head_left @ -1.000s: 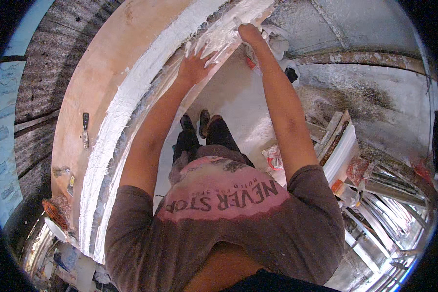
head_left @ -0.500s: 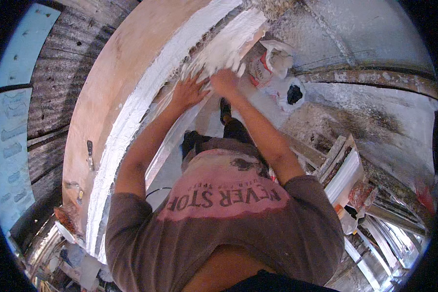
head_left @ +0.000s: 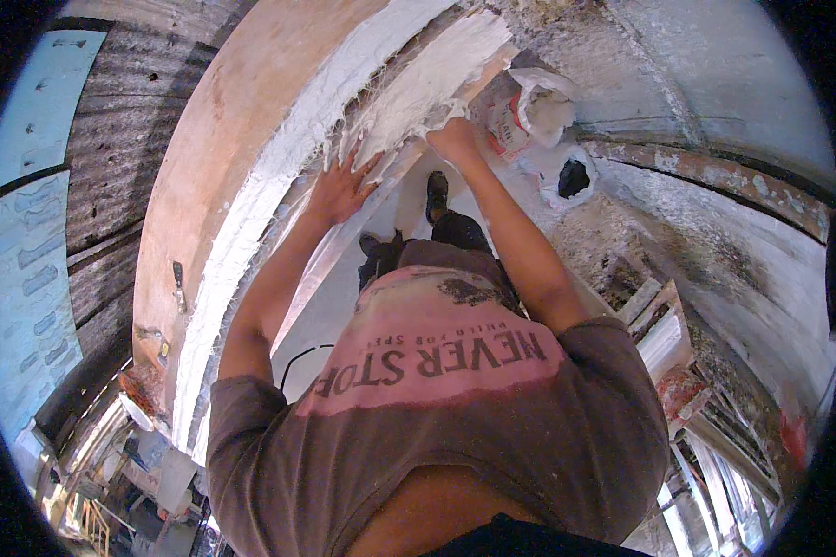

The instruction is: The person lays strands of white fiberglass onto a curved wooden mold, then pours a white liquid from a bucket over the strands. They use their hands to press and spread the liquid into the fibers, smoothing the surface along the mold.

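A long curved band of white plaster (head_left: 260, 176) with loose fibres along its inner edge runs across a big tan board (head_left: 214, 121). Beside it, a sheet of wet, plaster-soaked fibre (head_left: 427, 79) lies along the ledge, its near edge ragged and dripping. My left hand (head_left: 342, 190) rests with fingers spread against that near edge, the fingertips in the wet strands. At the sheet's right corner my right hand (head_left: 453, 139) is closed, pinching the soaked fibre; its fingertips are partly hidden.
An opened sack (head_left: 541, 107) with white contents stands right of my right hand. Close by is a white container with a dark opening (head_left: 574, 178). A small dark-handled tool (head_left: 178, 283) lies on the board at left. Wooden planks (head_left: 655, 311) lean at right. My feet are on the pale floor below.
My hands have moved apart, the left slightly left and down, the right toward the sheet's right corner. The soaked fibre, blurred before, now lies spread between them.
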### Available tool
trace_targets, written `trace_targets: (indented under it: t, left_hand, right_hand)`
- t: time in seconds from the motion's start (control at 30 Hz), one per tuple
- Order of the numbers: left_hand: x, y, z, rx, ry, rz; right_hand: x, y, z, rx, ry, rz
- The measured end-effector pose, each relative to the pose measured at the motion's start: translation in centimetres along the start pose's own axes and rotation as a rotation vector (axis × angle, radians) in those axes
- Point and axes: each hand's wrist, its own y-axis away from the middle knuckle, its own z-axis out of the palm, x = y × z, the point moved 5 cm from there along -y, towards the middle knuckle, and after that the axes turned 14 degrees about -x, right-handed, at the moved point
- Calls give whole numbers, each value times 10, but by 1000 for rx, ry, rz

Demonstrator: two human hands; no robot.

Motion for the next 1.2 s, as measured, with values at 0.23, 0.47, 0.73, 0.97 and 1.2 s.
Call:
trace_targets:
  t: [0.23,0.47,0.73,0.97,1.2]
  left_hand:
    - [9,-14,-10,43,-114,97]
    - [17,-58,-30,220,-175,187]
    - [25,-119,-61,145,-119,59]
    - [12,-89,-46,122,-22,7]
    - [31,-77,-54,104,-72,150]
  right_hand:
    - [77,-79,39,-1,-186,-26]
    - [24,-49,-23,199,141,-32]
    - [4,-54,-75,257,245,-36]
    - [43,-35,-30,106,-78,163]
    - [40,-48,-36,196,-12,12]
